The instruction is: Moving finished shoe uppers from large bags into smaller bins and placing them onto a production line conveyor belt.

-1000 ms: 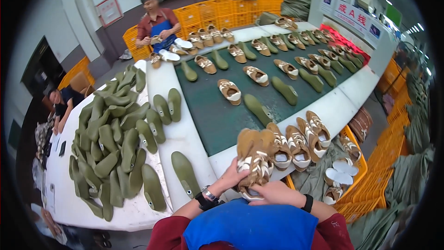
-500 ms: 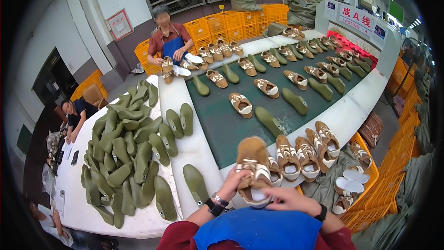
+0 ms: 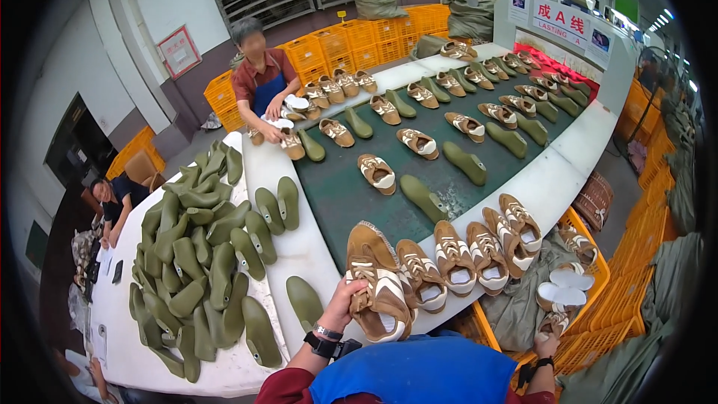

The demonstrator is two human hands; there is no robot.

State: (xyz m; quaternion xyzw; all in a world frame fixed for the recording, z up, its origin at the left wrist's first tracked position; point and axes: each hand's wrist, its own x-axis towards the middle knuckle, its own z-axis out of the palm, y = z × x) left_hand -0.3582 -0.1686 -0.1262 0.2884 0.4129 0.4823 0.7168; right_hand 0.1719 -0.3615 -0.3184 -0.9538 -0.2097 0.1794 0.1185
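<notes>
Beyond, red lettering [image 3: 559, 22], shoe [image 3: 380, 290] in left hand [image 3: 341, 305]

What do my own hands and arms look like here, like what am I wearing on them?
Both your left hand and right hand are ungloved. The left wrist has a silver-toned bracelet and a wide black strap; the right has a black wristband. Your sleeves are dark red.

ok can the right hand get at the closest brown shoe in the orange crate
Likely yes: the right hand appears to be right at that shoe, with nothing visible between them, though actual contact is hard to make out.
</notes>
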